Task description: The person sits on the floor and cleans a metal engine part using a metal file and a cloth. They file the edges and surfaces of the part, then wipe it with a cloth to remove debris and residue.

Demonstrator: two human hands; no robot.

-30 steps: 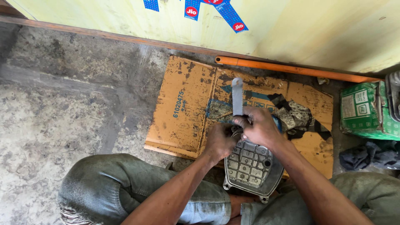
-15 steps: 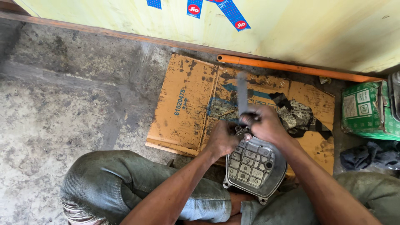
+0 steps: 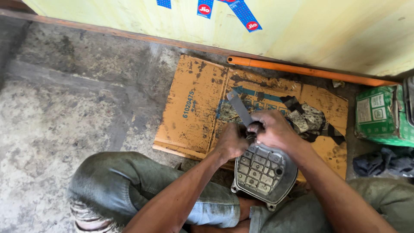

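Cardboard [image 3: 189, 112] underlies both hands gripping, seemingly, metal cover [image 3: 264, 170].

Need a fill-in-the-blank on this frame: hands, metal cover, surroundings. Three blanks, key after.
1. The right hand grips a flat grey metal ____ that angles up and left.
2. The left hand steadies the top of the ribbed metal ____ between the knees.
3. Beneath the work lies stained orange ____ on the concrete floor.

Missing words: strip; cover; cardboard
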